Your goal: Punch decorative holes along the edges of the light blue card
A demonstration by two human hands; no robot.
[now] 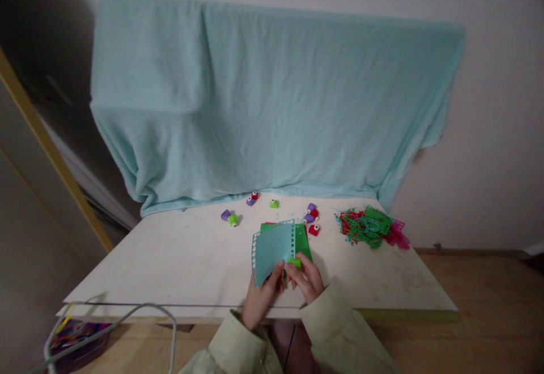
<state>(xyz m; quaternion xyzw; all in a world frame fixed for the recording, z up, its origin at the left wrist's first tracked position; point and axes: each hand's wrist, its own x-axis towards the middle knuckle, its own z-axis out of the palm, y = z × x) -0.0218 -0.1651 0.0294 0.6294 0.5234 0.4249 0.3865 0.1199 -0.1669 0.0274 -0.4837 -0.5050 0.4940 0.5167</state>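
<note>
A light blue sheet of paper (272,249) with shapes punched along its left, top and right edges is raised over the table. My left hand (266,292) pinches its lower edge between thumb and fingers. In my right hand (309,279) is a small green craft punch (294,262), set at the sheet's right edge near the bottom corner. Beneath the blue sheet lies green paper (302,243), with a thin red edge showing behind it. Whether the punch is pressed down cannot be made out.
Several more punches lie about: a lone green punch (274,204), a red punch (314,230), a purple punch (225,215). Cut paper scraps (368,226) are heaped at the right of the white table (178,260). A blue cloth (272,102) hangs behind.
</note>
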